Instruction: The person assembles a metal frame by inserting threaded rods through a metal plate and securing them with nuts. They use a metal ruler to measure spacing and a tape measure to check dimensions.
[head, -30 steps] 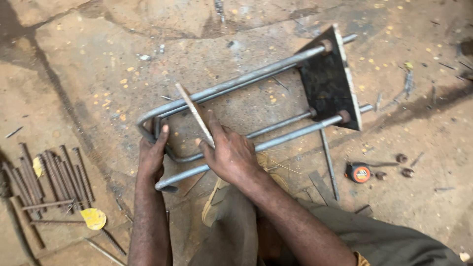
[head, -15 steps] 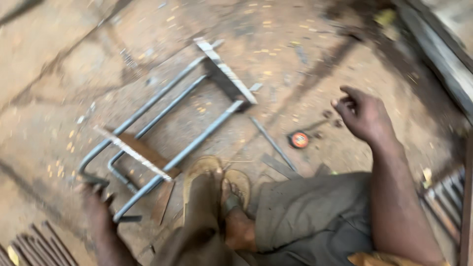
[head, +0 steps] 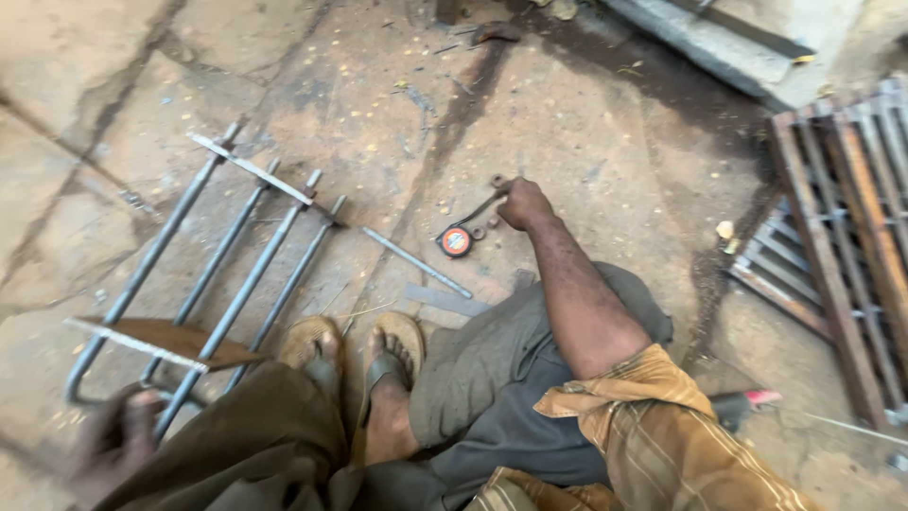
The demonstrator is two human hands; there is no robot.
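1. Person squats on stained concrete floor (head: 605, 123), sandalled feet (head: 364, 355) together.
2. Right hand (head: 522, 203) reaches out to small metal bits by round red-and-black tape measure (head: 455, 241); grip unclear.
3. Left hand (head: 118, 440), blurred, rests at curved end of bent-rod steel frame (head: 222, 284) w/ flat plates across it.
4. Loose rod (head: 416, 262) lies btwn frame & tape.
5. Rusty grille (head: 837, 237) at right.
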